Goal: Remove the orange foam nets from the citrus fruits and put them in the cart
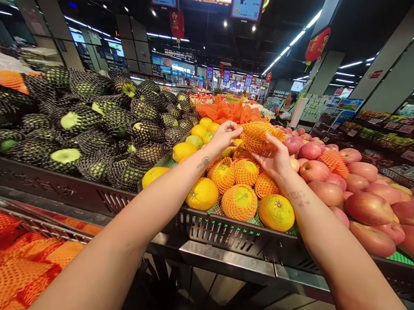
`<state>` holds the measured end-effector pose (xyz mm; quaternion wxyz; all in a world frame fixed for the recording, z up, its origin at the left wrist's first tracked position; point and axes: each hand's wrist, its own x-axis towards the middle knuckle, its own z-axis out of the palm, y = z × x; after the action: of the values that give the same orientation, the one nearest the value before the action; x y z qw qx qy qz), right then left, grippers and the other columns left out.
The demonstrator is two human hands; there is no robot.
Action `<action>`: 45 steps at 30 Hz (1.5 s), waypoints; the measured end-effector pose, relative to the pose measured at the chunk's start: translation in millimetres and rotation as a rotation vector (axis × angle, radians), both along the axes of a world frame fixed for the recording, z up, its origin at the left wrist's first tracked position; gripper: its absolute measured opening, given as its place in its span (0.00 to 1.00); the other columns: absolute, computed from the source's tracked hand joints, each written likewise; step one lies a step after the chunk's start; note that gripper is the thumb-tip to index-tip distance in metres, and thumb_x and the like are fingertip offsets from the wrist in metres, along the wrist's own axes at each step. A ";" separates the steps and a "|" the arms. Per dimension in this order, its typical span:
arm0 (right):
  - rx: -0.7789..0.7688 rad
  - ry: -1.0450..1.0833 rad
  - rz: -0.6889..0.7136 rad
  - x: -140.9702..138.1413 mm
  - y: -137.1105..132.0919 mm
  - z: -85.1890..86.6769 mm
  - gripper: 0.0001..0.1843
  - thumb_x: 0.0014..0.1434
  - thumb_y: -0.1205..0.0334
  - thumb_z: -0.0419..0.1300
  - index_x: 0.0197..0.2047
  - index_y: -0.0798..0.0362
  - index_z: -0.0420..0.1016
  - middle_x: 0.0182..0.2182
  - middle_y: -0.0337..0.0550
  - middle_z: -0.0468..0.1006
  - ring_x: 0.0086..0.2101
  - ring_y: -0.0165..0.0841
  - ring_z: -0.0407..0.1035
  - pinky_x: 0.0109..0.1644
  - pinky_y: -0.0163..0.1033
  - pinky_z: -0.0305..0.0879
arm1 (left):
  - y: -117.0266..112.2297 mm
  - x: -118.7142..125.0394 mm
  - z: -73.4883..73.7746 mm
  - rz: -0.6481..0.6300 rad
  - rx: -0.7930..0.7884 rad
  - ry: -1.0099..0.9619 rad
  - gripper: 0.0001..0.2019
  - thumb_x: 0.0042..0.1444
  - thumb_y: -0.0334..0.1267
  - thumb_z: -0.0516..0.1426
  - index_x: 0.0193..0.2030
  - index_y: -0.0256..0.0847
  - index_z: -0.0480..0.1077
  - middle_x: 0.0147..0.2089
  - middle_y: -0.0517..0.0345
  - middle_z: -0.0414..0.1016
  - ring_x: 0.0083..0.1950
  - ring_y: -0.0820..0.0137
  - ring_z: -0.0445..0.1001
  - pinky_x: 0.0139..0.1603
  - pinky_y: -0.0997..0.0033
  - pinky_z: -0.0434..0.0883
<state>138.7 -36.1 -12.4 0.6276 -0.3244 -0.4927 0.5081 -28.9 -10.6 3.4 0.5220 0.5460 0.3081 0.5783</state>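
Above the crate of oranges, both hands are on an orange foam net sleeve (pixel 258 135). My left hand (pixel 225 136) pinches its left edge between thumb and fingertips. From the right and below, my right hand (pixel 275 159) wraps around it, with the thumb on top. The sleeve looks rounded, but I cannot tell whether a fruit is inside. Just below lie several netted oranges, among them a front netted orange (pixel 239 202). Beside them are bare oranges, including one at the front right (pixel 276 213) and one at the left (pixel 202 193).
Dark fruits in black nets (pixel 101 121) are heaped at the left. Apples (pixel 374 205) fill the right side, with an orange net (pixel 334 162) among them. A black crate rim (pixel 223 234) runs along the front. Loose foam nets (pixel 17 265) lie lower left. A person (pixel 288 106) stands farther back.
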 end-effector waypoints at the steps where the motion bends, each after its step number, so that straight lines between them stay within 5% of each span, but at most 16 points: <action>1: 0.010 0.007 0.008 -0.6 -0.9 0.4 0.18 0.48 0.52 0.68 0.42 0.46 0.75 0.48 0.41 0.82 0.57 0.43 0.71 0.52 0.48 0.77 | 1.0 -0.3 0.2 0.013 -0.003 -0.033 0.12 0.61 0.30 0.61 0.32 0.40 0.60 0.31 0.66 0.68 0.31 0.82 0.69 0.30 0.86 0.67; 5: 0.068 0.034 0.036 -2.3 -3.0 1.5 0.18 0.46 0.54 0.70 0.42 0.46 0.75 0.48 0.39 0.82 0.58 0.42 0.71 0.54 0.48 0.77 | 6.4 -1.2 -0.8 -0.037 -0.038 -0.139 0.11 0.59 0.34 0.62 0.33 0.40 0.62 0.29 0.66 0.69 0.29 0.81 0.69 0.32 0.83 0.68; 10: 0.090 -0.007 0.046 -3.0 -6.2 2.7 0.23 0.44 0.52 0.72 0.42 0.48 0.74 0.50 0.40 0.81 0.57 0.44 0.72 0.53 0.48 0.78 | 6.3 -0.9 -2.8 -0.221 -0.098 -0.100 0.17 0.55 0.52 0.66 0.35 0.40 0.70 0.30 0.59 0.74 0.31 0.73 0.74 0.33 0.74 0.71; 12: 0.119 -0.029 0.079 -3.2 -7.6 2.2 0.27 0.42 0.51 0.73 0.45 0.48 0.74 0.51 0.40 0.81 0.57 0.46 0.73 0.53 0.49 0.78 | 3.8 -0.7 -2.0 -0.194 -0.082 -0.087 0.18 0.52 0.54 0.67 0.35 0.41 0.72 0.30 0.58 0.74 0.31 0.73 0.74 0.32 0.74 0.70; 16: 0.169 -0.109 0.169 -3.5 -7.1 -1.4 0.32 0.40 0.49 0.75 0.48 0.48 0.75 0.48 0.43 0.83 0.55 0.48 0.74 0.55 0.51 0.76 | 5.1 0.1 -1.8 -0.004 -0.024 -0.094 0.17 0.55 0.48 0.67 0.28 0.41 0.66 0.26 0.64 0.68 0.26 0.79 0.67 0.28 0.79 0.66; 20: 0.216 -0.213 0.218 -3.2 -2.5 -5.2 0.33 0.37 0.47 0.77 0.46 0.50 0.77 0.45 0.45 0.84 0.53 0.49 0.76 0.56 0.51 0.75 | 15.6 2.4 -9.1 0.011 -0.036 -0.056 0.13 0.63 0.39 0.61 0.28 0.41 0.64 0.25 0.64 0.66 0.26 0.78 0.66 0.32 0.77 0.68; 23: 0.225 -0.224 0.188 -3.1 0.2 -5.3 0.32 0.38 0.47 0.77 0.45 0.50 0.78 0.43 0.44 0.84 0.49 0.47 0.78 0.54 0.50 0.76 | 21.7 2.5 -13.6 -0.016 -0.032 0.088 0.10 0.64 0.32 0.56 0.30 0.40 0.64 0.27 0.63 0.67 0.29 0.76 0.68 0.37 0.73 0.71; 26: 0.221 -0.206 0.108 -3.6 1.5 -3.0 0.31 0.39 0.48 0.77 0.45 0.50 0.77 0.44 0.44 0.84 0.48 0.45 0.79 0.54 0.48 0.77 | 24.4 -0.4 -13.8 0.135 0.085 0.259 0.06 0.59 0.26 0.57 0.35 0.40 0.65 0.35 0.60 0.72 0.35 0.74 0.71 0.42 0.70 0.72; 29: 0.167 -0.185 0.000 -4.3 2.7 -0.8 0.34 0.36 0.48 0.78 0.46 0.49 0.76 0.46 0.44 0.84 0.49 0.44 0.78 0.54 0.47 0.77 | 23.7 -4.2 -13.7 0.200 0.359 0.361 0.18 0.50 0.21 0.59 0.47 0.40 0.67 0.52 0.52 0.74 0.54 0.66 0.74 0.55 0.66 0.72; 32: 0.137 -0.167 -0.061 -5.2 3.7 -0.4 0.36 0.33 0.49 0.79 0.45 0.50 0.76 0.47 0.45 0.83 0.49 0.43 0.78 0.53 0.47 0.77 | 20.1 -6.5 -15.6 0.027 0.633 0.447 0.35 0.43 0.23 0.63 0.61 0.41 0.64 0.67 0.46 0.66 0.69 0.58 0.64 0.66 0.59 0.67; 35: 0.141 -0.181 -0.054 -6.9 2.3 -1.3 0.36 0.33 0.52 0.80 0.46 0.51 0.76 0.47 0.45 0.83 0.47 0.42 0.78 0.53 0.47 0.78 | 16.7 -7.4 -17.3 -0.110 0.771 0.500 0.44 0.40 0.27 0.67 0.67 0.42 0.60 0.71 0.44 0.61 0.72 0.53 0.62 0.72 0.54 0.61; 40: 0.076 -0.182 0.004 -7.4 -2.5 -1.2 0.37 0.34 0.52 0.81 0.47 0.49 0.73 0.47 0.43 0.83 0.44 0.39 0.79 0.47 0.42 0.78 | 18.9 -7.2 -18.9 -0.080 0.748 0.505 0.44 0.39 0.33 0.70 0.65 0.40 0.62 0.66 0.44 0.68 0.67 0.50 0.68 0.71 0.49 0.62; 45: 0.011 -0.101 -0.031 -1.1 1.6 3.1 0.33 0.40 0.38 0.76 0.41 0.45 0.67 0.38 0.35 0.80 0.32 0.29 0.76 0.35 0.33 0.75 | 29.8 -3.9 -22.8 0.040 0.548 0.356 0.44 0.42 0.38 0.71 0.66 0.39 0.59 0.64 0.43 0.70 0.67 0.51 0.69 0.71 0.47 0.62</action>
<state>137.6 -34.5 -9.3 0.6115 -0.3539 -0.5215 0.4785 -32.8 19.2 -19.4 0.2821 0.7526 0.2382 0.5453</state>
